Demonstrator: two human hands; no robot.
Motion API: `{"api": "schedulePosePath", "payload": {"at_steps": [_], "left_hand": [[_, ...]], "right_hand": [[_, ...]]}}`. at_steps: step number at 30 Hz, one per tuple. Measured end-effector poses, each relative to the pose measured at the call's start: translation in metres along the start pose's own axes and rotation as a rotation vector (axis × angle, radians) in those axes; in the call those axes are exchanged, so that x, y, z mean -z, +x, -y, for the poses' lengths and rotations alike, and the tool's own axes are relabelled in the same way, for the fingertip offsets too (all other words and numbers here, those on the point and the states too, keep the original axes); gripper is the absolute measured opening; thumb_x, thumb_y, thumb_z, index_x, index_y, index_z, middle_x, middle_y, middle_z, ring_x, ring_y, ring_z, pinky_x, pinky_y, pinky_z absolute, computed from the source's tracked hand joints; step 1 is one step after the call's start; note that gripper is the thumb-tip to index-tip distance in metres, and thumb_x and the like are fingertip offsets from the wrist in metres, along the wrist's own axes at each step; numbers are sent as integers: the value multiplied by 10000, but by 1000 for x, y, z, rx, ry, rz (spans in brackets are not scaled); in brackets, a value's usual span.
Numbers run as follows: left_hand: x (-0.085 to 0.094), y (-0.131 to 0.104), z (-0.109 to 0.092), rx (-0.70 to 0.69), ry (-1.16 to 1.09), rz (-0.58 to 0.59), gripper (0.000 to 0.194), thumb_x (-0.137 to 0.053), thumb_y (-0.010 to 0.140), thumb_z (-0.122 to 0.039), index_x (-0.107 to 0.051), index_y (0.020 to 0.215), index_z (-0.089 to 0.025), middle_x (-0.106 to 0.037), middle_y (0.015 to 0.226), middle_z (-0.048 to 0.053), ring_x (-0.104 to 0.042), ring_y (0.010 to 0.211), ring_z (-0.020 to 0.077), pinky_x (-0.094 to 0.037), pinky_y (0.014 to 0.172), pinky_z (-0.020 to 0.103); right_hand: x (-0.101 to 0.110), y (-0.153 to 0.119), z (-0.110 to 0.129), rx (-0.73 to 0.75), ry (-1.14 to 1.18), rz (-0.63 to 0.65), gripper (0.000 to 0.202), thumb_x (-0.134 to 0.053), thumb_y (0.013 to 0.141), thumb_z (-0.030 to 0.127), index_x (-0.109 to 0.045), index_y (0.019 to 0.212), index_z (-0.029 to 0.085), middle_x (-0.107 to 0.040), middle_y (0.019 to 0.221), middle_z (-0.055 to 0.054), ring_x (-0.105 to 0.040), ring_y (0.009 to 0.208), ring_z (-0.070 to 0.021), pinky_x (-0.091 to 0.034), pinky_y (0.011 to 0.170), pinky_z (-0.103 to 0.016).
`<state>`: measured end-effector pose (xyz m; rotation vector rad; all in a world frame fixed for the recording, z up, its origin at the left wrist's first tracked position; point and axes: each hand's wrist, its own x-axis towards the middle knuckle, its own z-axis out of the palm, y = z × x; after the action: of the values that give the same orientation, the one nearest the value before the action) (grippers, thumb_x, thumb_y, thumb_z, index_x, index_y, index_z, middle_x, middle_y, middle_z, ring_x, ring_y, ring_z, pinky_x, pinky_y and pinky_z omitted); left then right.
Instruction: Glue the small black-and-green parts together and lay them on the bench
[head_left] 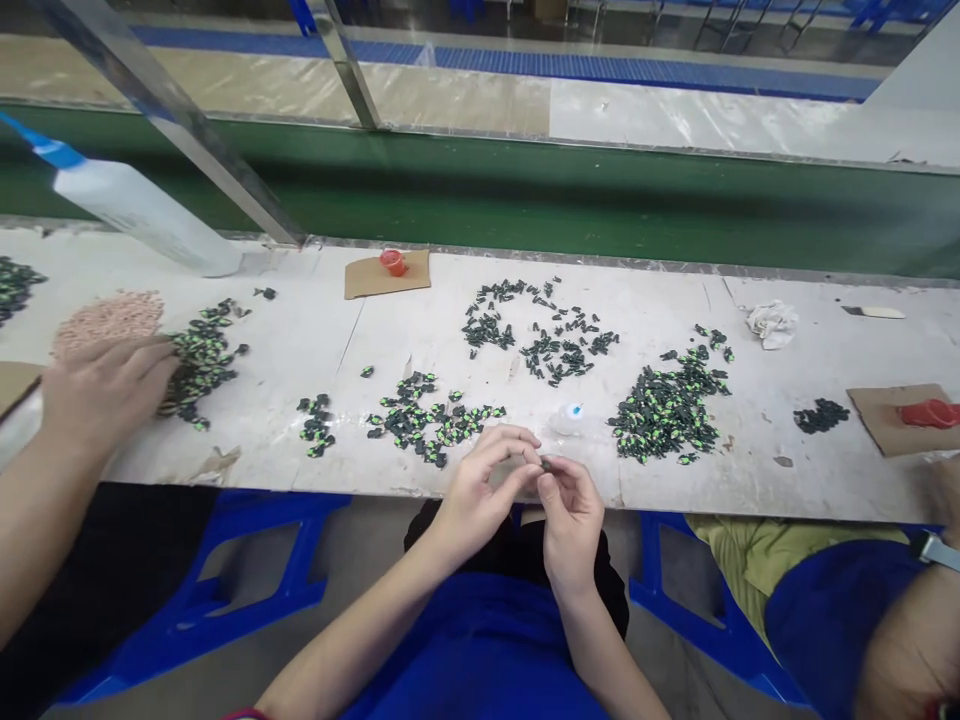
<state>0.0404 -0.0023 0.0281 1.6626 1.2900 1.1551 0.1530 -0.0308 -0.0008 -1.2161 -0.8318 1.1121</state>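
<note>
My left hand [491, 478] and my right hand [571, 505] meet above the table's front edge, fingertips pinched close together. Between them is a small dark part [546, 464], mostly covered by the fingers; it resembles the dark pieces lying around. Just beyond my hands lies a small white bottle with a blue tip [571, 416]. To the left of it spreads a loose pile of black and bright-green pieces [420, 418], and to the right a denser pile of the same kind [667, 410]. Farther back are scattered plain dark pieces [559, 350].
At left, a co-worker's hand [105, 390] rests by pink pieces [112, 318]. A large squeeze bottle [150, 215] leans near a metal post [187, 130]. A red cup [392, 262] sits on cardboard [360, 280]. Crumpled tissue [772, 323] lies at right, near another person's arm [915, 620].
</note>
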Motion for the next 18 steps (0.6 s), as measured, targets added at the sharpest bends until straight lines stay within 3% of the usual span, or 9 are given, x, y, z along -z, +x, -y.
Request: {"api": "schedulePosePath", "payload": {"at_steps": [5,9,11,15,18], "left_hand": [[5,-23,16,-2,145,-55,161,-536,911,-233,-695,886,-239,-654,924,63,-613,923,208,-478,807,346],[10,-28,34,-37,549,-185,131,-598,894,-245,-704,968,-267,-689,958,62,-583,938,239,-386,818,396],[8,-27,40,-48,655,-183,128,-623,880,-230,-699,978,-259,-691,993,75,-566,969,255,-366,792,392],[5,-23,45,-73,691,-141,115,-585,895,-186,-686,929,-228,-676,1037,92,-546,999,262,-378,759,372],[7,-20,43,-66,612,-91,136,-537,917,-169,-662,929,-220,-696,1002,74,-568,959,237,-406,757,357]], "right_hand": [[-1,6,-5,-148,22,96,252,-729,729,435,-640,771,204,-701,708,-9,-671,601,-159,-581,533,-272],[4,10,-5,-105,-112,76,232,-692,778,418,-663,810,191,-697,728,-21,-672,634,-161,-597,586,-284],[7,12,-5,-52,-221,91,209,-643,832,387,-701,865,189,-701,810,-39,-675,691,-161,-599,665,-302],[10,14,-7,29,-374,212,243,-548,900,323,-735,1018,222,-700,982,-70,-676,821,-175,-583,763,-326],[8,13,-9,3,-367,192,263,-580,877,324,-727,1066,215,-724,957,-77,-690,809,-191,-590,748,-338]]}}
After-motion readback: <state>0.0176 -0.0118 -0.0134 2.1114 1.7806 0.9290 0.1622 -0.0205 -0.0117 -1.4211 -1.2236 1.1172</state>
